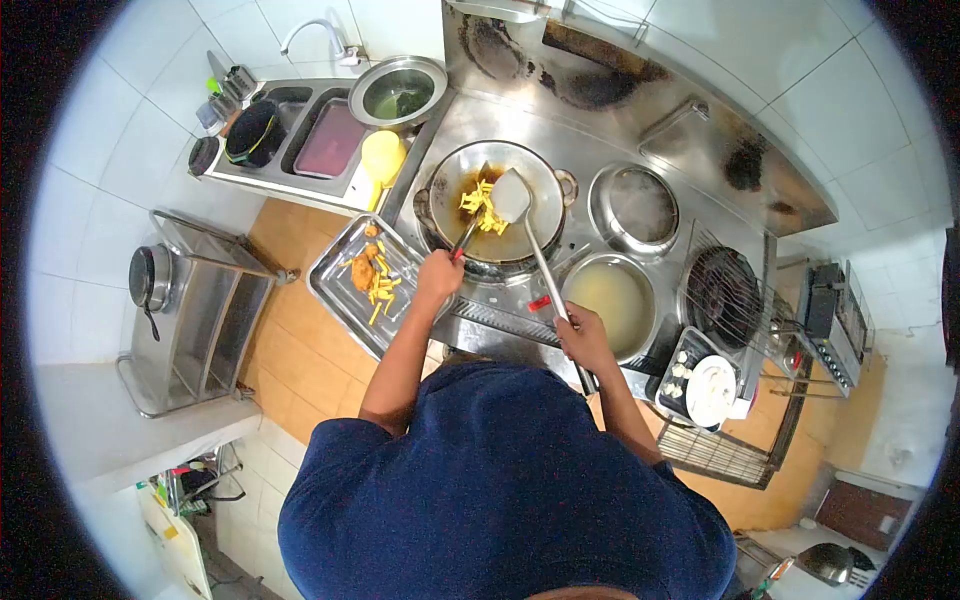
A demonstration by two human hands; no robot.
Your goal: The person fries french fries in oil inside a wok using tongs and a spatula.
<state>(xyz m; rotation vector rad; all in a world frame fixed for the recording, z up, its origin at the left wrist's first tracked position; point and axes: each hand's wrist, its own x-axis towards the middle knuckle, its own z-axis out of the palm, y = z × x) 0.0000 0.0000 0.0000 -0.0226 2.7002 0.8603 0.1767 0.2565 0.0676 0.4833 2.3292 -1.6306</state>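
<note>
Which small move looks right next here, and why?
Probably carry the yellow strips left to the metal tray, turner alongside: the left hand has the red-handled tool at them, the right hand holds the turner beside them, and the tray already holds similar strips.

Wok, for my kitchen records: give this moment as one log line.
left hand: red-handled tool | right hand: spatula | wok: both tools at yellow strips | side tray: yellow strips, brown pieces
</note>
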